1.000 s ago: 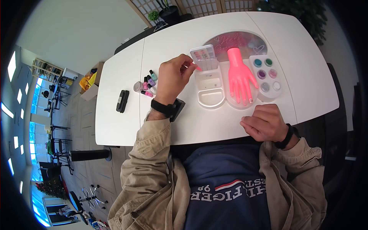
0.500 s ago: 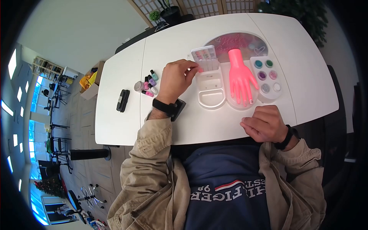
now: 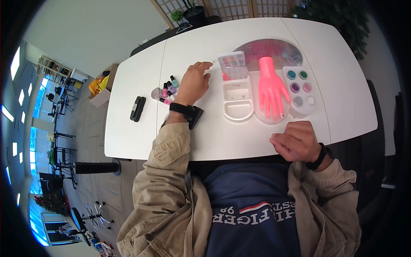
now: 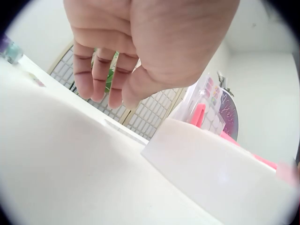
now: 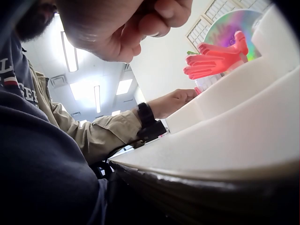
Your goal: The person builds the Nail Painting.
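Note:
My left hand (image 3: 195,83), fingers loosely bent and holding nothing, hovers just left of a white manicure set (image 3: 238,111). At the set's back left, a small slim pink tool (image 3: 225,77) leans in the compartment below a raised clear lid (image 3: 231,59). The left wrist view shows the pink tool (image 4: 198,115) poking above the white wall. A pink model hand (image 3: 269,88) lies fingers-forward on the set, with a patterned nail on one finger. Near the table's front edge, my right hand (image 3: 295,141) stays curled, thumb against the fingers, with nothing visible in it.
Glitter pots (image 3: 295,88) sit in a white holder right of the model hand, and a rounded mirror (image 3: 280,48) stands behind. Several nail polish bottles (image 3: 170,88) and a small jar (image 3: 156,93) cluster on the left. A black case (image 3: 138,109) lies farther left.
My left hand has let go of the pink tool, which now leans in the compartment, and has drawn back to the left with its fingers loosened. The right hand keeps its place.

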`<state>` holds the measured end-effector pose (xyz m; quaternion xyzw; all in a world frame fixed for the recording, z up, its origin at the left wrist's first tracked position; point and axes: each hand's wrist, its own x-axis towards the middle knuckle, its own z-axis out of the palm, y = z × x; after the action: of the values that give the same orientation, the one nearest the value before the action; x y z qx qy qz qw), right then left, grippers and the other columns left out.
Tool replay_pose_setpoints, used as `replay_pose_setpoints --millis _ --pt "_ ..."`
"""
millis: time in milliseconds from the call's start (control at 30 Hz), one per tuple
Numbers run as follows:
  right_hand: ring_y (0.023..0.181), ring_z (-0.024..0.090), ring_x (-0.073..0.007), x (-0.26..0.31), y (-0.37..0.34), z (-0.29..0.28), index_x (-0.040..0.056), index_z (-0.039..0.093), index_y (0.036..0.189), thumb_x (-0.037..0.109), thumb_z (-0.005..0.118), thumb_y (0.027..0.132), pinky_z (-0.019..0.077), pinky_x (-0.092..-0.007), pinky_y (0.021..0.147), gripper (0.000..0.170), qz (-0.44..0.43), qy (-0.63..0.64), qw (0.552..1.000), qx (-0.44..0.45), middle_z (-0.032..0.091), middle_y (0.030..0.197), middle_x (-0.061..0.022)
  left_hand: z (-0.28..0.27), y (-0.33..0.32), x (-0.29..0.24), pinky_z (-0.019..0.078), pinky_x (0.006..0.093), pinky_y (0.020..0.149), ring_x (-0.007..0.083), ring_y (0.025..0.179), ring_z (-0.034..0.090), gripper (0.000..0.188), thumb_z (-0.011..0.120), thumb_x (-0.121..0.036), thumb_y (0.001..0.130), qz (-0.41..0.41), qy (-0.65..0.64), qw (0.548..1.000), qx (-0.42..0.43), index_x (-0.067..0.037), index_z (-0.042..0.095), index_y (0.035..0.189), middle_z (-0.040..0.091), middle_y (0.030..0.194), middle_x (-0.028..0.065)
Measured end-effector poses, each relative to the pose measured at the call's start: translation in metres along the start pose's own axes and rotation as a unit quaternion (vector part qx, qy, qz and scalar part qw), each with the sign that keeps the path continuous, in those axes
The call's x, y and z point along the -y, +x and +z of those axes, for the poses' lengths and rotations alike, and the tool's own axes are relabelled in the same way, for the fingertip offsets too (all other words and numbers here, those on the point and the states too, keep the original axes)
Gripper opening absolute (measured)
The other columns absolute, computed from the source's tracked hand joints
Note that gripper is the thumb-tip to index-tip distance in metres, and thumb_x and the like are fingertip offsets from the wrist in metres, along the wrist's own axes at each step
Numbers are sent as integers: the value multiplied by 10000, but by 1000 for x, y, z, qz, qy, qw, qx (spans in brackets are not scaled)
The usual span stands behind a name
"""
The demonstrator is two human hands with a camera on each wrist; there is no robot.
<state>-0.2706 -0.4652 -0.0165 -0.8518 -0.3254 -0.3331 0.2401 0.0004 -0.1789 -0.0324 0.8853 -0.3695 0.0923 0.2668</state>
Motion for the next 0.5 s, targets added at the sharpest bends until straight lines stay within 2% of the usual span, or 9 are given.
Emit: replay_pose_setpoints --millis 167,267,367,467,500 --pt "564 604 -194 0 0 0 51 791 902 39 922 802 445 -342 495 165 2 4 1000 5 583 679 -16 19 -4 11 496 503 1209 457 1401 611 461 672 23 1000 77 65 995 5 -32 663 1457 675 1522 193" --pt "564 603 -194 1 2 -1 49 790 899 35 921 801 446 -342 495 164 4 5 1000 7 583 679 -18 23 -6 18 508 525 1221 466 1446 598 440 680 -15 993 62 68 995 25 -69 711 1428 698 1534 139" --pt "566 603 -195 2 3 -3 49 789 895 33 921 799 446 -343 497 164 2 1 1000 11 581 681 -19 17 -3 22 526 513 1199 440 1398 644 409 686 -19 995 73 66 994 51 -70 732 1398 730 1486 132" --pt "570 605 -196 2 3 -2 50 787 892 33 921 798 447 -344 498 164 0 -2 1000 9 579 684 -19 -14 -4 7 537 485 1171 420 1339 681 352 678 14 1003 20 53 998 20 -13 743 1348 755 1409 200" --pt "572 606 -196 2 4 -3 50 787 893 33 921 799 447 -344 499 165 0 -3 1000 10 579 686 -19 -28 -2 9 532 485 1171 427 1338 678 364 688 11 1005 -7 50 998 32 -26 740 1364 751 1410 202"
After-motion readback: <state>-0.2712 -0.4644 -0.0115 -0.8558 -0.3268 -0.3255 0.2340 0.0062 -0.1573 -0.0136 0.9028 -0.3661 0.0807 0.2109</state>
